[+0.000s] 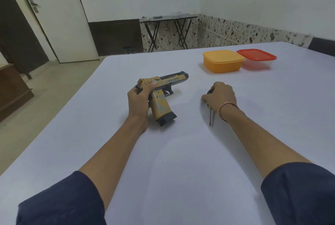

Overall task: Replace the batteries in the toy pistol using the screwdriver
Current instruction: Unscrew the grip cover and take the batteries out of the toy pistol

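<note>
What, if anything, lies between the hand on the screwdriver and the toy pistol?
Nothing visible. Only bare table separates the right hand, gripping the screwdriver, from the toy pistol in the left hand. The orange container and red container sit farther back, off that path.

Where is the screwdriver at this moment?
In the head view, the screwdriver is right of centre, its handle gripped by the right hand, to the right of the toy pistol, tip toward the person.
</note>
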